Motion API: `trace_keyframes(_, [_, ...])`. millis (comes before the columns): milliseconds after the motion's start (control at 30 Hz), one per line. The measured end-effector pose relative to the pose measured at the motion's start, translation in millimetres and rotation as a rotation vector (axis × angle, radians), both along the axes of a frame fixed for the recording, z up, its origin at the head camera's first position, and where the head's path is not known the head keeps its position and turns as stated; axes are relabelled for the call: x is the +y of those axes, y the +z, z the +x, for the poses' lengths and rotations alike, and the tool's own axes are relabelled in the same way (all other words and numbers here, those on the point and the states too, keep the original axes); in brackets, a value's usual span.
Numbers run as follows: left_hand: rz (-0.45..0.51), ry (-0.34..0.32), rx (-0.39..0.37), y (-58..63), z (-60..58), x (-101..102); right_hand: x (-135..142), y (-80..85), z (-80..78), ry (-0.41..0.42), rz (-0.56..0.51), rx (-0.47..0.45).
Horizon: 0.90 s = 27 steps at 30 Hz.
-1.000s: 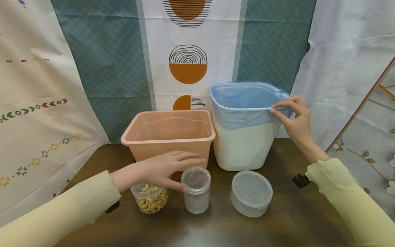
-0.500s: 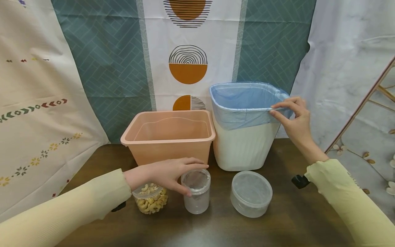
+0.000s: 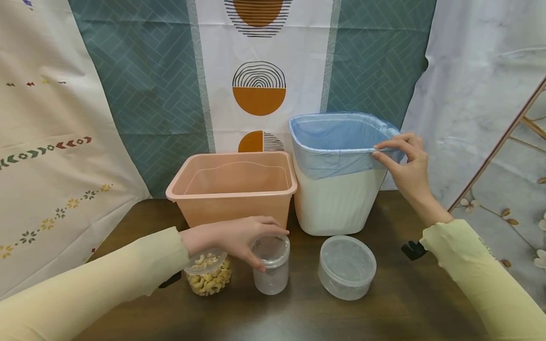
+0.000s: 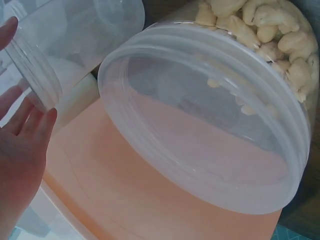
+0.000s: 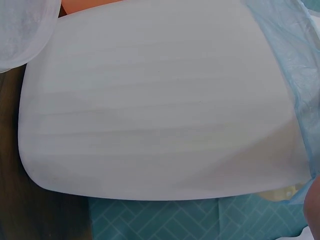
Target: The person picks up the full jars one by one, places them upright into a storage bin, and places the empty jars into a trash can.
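My left hand (image 3: 239, 238) grips the upper part of a slim clear plastic jar (image 3: 272, 279) standing on the table, with thumb and fingers on opposite sides of its rim. In the left wrist view, the fingers (image 4: 42, 122) lie against that ringed rim. Under my left wrist stands a wider clear jar of cashews (image 3: 209, 279), its clear lid (image 4: 200, 130) large in the left wrist view. My right hand (image 3: 411, 173) pinches the blue bin liner (image 3: 337, 163) at the right front rim of the white bin (image 3: 341, 206). The right wrist view shows mostly the bin's side.
A pink plastic tub (image 3: 232, 208) stands behind the jars, against the bin's left side. To the right of the slim jar sits a low round clear container (image 3: 347, 267). All stand on a dark wooden table (image 3: 298, 317); patterned cloths hang behind and at the sides.
My left hand has moved right and slightly down from beside the slim jar, and its fingers now close round the jar's top. The right hand stays on the bin liner.
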<state>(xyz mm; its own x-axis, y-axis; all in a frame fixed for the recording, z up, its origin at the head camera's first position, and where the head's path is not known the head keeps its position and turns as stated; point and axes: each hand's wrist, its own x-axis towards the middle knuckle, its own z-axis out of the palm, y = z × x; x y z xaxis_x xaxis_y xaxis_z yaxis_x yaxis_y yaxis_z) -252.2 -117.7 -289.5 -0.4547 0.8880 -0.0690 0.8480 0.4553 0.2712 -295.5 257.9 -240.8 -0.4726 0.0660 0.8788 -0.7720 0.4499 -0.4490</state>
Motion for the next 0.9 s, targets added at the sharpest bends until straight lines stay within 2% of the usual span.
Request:
trace_keyframes(333, [0.013,0.007,0.019,2.9,-1.4,1,-4,0.8,2.3,-0.025,0.008,0.008])
trace_keyframes(467, [0.017,0.03,0.023,9.7,-1.7,1,-5,0.9,4.3,-0.032,0.014,0.008])
trace_keyframes(700, [0.028,0.098,0.002,34.8,-4.6,2,-7,1.0,5.5,-0.04,0.018,0.008])
trace_keyframes(900, [0.048,0.098,0.047,67.0,-9.3,5,-9,1.7,6.3,-0.038,0.024,0.026])
